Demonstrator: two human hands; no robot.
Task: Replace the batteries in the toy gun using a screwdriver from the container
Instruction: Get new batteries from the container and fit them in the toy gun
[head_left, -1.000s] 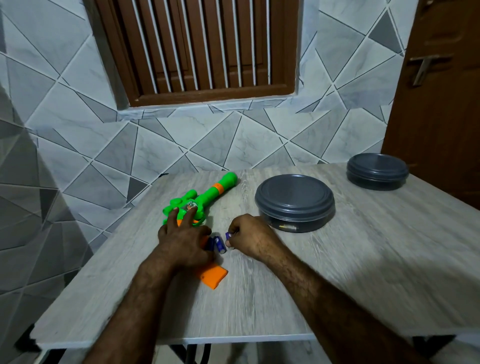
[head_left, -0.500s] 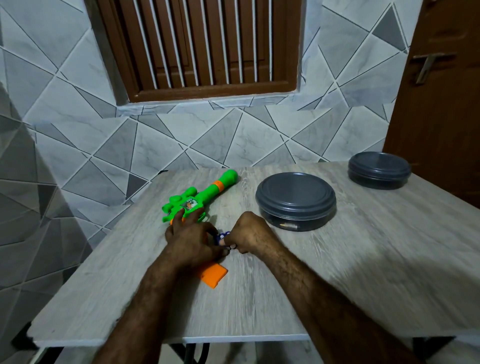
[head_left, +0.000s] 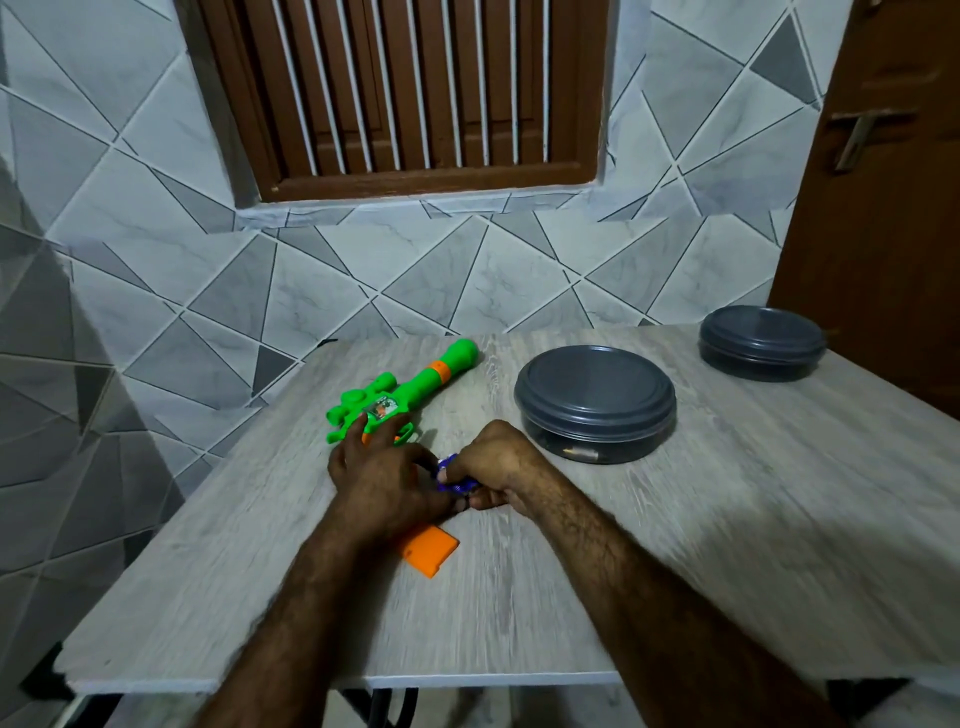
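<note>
Right grip (head_left: 498, 462) pinched batteries (head_left: 457, 482) just beside gun (head_left: 400, 400), likely for loading | left grip (head_left: 382, 480) lay flat, fingers (head_left: 361, 431) pressing gun to steady it on bench (head_left: 675, 545) | cover (head_left: 428, 551) lay off, under left wrist.

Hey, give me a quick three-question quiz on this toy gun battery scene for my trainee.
1. True or false: the near container and the far container are both closed.
2. The right hand grips: A) a screwdriver, B) blue batteries, C) a cup.
3. What does the left hand rest on?
Key: 1 true; 2 B; 3 the green toy gun.
</note>
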